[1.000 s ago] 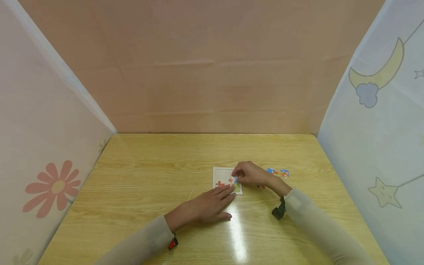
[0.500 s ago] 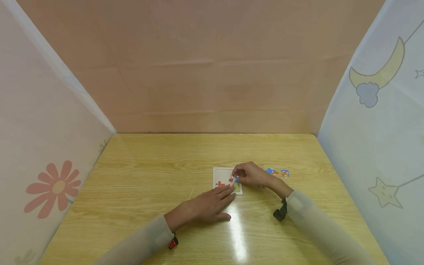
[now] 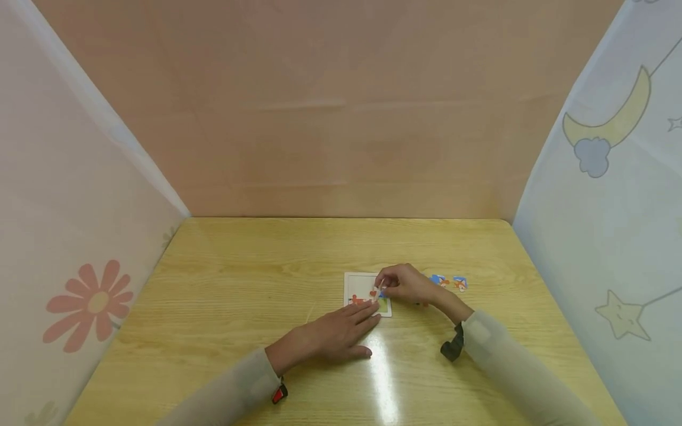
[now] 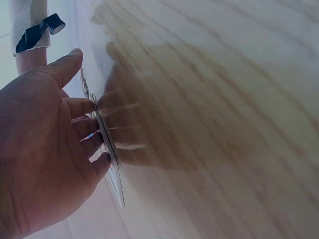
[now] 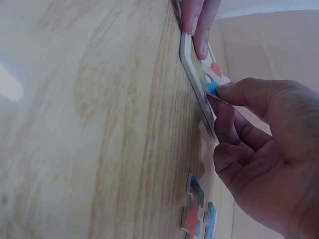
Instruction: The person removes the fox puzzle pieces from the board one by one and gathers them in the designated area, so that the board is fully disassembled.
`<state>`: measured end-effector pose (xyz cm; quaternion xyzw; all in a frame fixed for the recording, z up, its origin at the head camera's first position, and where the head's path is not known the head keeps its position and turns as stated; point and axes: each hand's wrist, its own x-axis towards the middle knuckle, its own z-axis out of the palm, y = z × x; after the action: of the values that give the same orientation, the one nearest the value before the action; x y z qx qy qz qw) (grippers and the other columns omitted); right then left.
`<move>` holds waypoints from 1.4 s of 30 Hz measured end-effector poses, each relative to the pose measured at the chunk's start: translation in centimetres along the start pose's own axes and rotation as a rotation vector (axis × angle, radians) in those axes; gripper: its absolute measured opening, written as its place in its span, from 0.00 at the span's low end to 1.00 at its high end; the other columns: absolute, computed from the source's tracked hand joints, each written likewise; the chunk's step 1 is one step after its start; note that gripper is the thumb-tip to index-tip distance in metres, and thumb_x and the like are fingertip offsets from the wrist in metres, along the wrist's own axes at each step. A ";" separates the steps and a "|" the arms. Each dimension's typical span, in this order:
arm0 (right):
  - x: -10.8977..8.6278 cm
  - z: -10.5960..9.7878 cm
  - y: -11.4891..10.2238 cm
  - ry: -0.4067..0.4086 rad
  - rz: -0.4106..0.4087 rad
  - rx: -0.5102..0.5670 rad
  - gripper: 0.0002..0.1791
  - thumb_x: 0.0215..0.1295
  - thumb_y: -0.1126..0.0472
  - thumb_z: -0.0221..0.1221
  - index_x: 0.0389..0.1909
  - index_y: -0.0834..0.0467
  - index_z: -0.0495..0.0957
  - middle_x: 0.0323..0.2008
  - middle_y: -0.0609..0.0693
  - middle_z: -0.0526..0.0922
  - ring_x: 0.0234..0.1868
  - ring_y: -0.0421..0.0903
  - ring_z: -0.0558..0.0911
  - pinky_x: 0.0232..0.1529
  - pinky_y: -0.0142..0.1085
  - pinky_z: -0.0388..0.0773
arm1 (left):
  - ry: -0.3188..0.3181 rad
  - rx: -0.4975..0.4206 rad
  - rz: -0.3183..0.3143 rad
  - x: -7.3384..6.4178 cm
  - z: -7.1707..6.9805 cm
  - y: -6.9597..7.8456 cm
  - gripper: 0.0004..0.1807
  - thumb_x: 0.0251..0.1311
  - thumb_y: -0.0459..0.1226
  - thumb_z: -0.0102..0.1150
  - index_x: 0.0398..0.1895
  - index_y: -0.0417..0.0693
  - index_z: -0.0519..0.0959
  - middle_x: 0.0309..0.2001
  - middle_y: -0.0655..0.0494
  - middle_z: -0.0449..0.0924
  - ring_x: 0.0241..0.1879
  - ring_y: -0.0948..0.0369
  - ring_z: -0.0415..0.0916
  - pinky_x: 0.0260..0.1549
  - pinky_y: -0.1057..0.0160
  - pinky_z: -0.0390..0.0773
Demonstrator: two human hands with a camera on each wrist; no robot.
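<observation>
A small square jigsaw board point(image 3: 362, 280) with a pale raised border lies on the wooden table, with red and green pieces in its near part. Across its near edge rests my left hand point(image 3: 337, 332), fingers straight and thumb spread to the side. At the board's right side, my right hand point(image 3: 409, 284) pinches a jigsaw piece point(image 5: 214, 88) between thumb and index finger. Blue shows on that piece, which is tilted over the board close to the green part. A red heart shape point(image 5: 216, 68) shows just beyond it in the right wrist view. My left fingers hide part of the board's near side.
Loose jigsaw pieces in blue and orange point(image 3: 460, 283) lie on the table right of the board, partly behind my right wrist. A red and blue piece point(image 5: 192, 211) is among them. Printed fabric walls point(image 3: 591, 236) enclose the table point(image 3: 256, 260) at the sides and back.
The piece in my right hand has tipped up and now shows a pale edge. My left hand holds its place on the board. The head view has shifted slightly.
</observation>
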<state>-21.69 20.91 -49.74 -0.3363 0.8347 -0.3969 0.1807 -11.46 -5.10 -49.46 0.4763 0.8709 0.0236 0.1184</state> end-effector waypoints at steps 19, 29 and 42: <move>-0.3 -0.1 -0.6 0.046 0.025 -0.002 0.07 0.71 0.68 0.66 0.46 0.57 0.88 0.35 0.47 0.88 0.35 0.40 0.83 0.38 0.31 0.80 | 0.003 0.002 0.002 0.0 0.1 0.0 0.42 0.81 0.61 0.42 0.86 0.46 0.53 0.87 0.49 0.44 0.85 0.54 0.43 0.81 0.55 0.54; -0.6 -1.0 -0.1 0.077 0.046 -0.010 0.08 0.69 0.68 0.67 0.46 0.55 0.88 0.36 0.46 0.87 0.36 0.42 0.83 0.36 0.32 0.79 | 0.006 0.000 -0.005 0.2 0.3 -0.2 0.43 0.81 0.61 0.42 0.86 0.47 0.53 0.87 0.49 0.43 0.85 0.55 0.42 0.81 0.55 0.53; -2.1 -2.4 0.7 0.057 0.045 0.042 0.09 0.70 0.69 0.65 0.48 0.58 0.87 0.41 0.50 0.88 0.39 0.44 0.84 0.40 0.33 0.82 | -0.007 -0.013 -0.024 0.2 0.2 -0.1 0.43 0.81 0.61 0.43 0.87 0.47 0.52 0.87 0.50 0.42 0.86 0.55 0.41 0.82 0.56 0.52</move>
<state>-21.86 24.06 -48.74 -0.3020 0.8385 -0.4195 0.1726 -11.56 -5.01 -49.67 0.4653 0.8759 0.0264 0.1247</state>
